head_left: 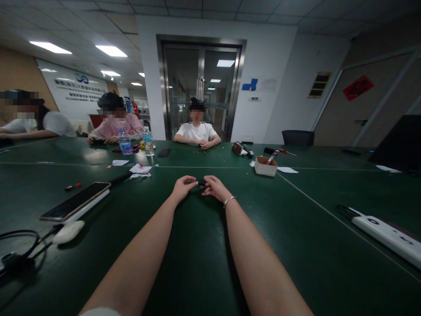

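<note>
Hands first, going left to right. The left hand (pixel 182 189) has thumb and index finger pinched together on the silvery end of a small black piece (pixel 201 182). The right hand (pixel 215 188), with a bracelet (pixel 229 201) at its wrist, has its fingers bent in around the dark end and is pinching it. So the piece sits right between the two hands, out over the middle of the green tabletop (pixel 197 245). The right fingers cover part of it, and it's too small to make out what it is.

As for the rest: far left there's a tangle of black cables (pixel 24 250) next to a rounded white gadget (pixel 68 232). Just behind that, a phone (pixel 77 202) lies on something white, with a little red-and-black item (pixel 73 187) past it. Then crumpled paper (pixel 140 170), two upright bottles (pixel 125 142) near each other behind it, and a dark flat thing (pixel 163 152). Straight across, a person in a white shirt (pixel 197 131) has their forearms on the far side. Further right you get a watch-like gadget (pixel 241 149), a small open box (pixel 265 167) with something sticking up out of it, and a white power strip (pixel 388 232) near the right edge, well apart from the hands.
</note>
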`<state>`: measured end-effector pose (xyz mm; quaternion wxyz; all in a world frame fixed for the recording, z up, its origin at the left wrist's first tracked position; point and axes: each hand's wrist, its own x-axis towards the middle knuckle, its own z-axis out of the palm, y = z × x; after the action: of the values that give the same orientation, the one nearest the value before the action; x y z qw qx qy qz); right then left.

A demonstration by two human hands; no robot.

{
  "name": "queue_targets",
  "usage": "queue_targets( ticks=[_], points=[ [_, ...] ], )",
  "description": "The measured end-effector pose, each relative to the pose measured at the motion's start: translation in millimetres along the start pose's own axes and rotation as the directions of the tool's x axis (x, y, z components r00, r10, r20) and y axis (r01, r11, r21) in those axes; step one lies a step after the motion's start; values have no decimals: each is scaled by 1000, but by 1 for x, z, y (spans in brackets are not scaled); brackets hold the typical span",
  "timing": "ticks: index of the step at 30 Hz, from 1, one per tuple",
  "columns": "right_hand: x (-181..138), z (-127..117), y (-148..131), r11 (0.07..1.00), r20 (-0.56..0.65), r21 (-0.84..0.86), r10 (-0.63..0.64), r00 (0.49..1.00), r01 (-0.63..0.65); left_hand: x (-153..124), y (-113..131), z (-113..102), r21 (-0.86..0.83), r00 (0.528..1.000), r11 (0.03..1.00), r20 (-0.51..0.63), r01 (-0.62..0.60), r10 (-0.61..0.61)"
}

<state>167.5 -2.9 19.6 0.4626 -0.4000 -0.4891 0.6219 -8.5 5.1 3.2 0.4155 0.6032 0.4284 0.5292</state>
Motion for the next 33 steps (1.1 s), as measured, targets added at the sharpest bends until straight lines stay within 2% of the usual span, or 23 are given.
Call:
queue_targets(
  ticks=[5,9,14,19,28,33],
  points=[
    [-2,0,0,997,35,34,-67,997,65,-1,3,1,6,1000,1000,-10,7,-6],
    [-1,1,-1,1000,-10,12,0,1000,0,-2,4,2,7,1000,1000,-18,14,-14],
    [1,0,1,998,22,32,-55,998,54,-3,6,3,-3,1000,1000,-14,9,-9],
    [2,0,2,1000,23,7,3,1000,-3,-1,3,2,8,1000,1000,3,1,-1],
    [0,-1,3,999,41,43,-15,999,14,4,-8,2,-44,998,998,23,55,-54],
    [0,0,1,999,31,48,-1,1000,-1,2,-4,5,6,998,998,21,63,-63]
  ],
)
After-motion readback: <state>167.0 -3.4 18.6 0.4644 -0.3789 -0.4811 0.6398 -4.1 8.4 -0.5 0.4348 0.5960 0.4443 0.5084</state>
